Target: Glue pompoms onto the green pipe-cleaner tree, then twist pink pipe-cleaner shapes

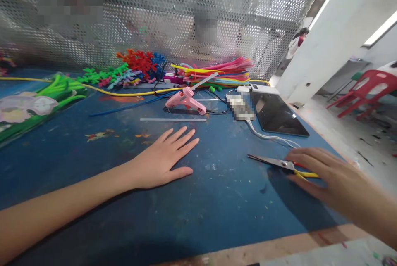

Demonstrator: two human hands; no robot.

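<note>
My left hand [161, 156] lies flat, palm down, on the blue tabletop [198, 216], fingers spread and holding nothing. Just beyond its fingertips is a clear glue stick [173, 119]. Behind that stands a pink hot glue gun [186, 100], another glue stick poking up from its back end. At the right, my right hand [328, 171] has its fingers and thumb around the red and yellow handles of a pair of scissors [276, 162]. The blades point left and look nearly closed; part of the handles is hidden by the fingers.
A black tablet [281, 113] and white cables [269, 136] lie at the back right. Bundled pipe cleaners [217, 72], fuzzy coloured branches [136, 63] and a bag of green stems [62, 88] line the back. A perforated metal screen [173, 22] rises behind. A red chair [369, 88] stands beyond.
</note>
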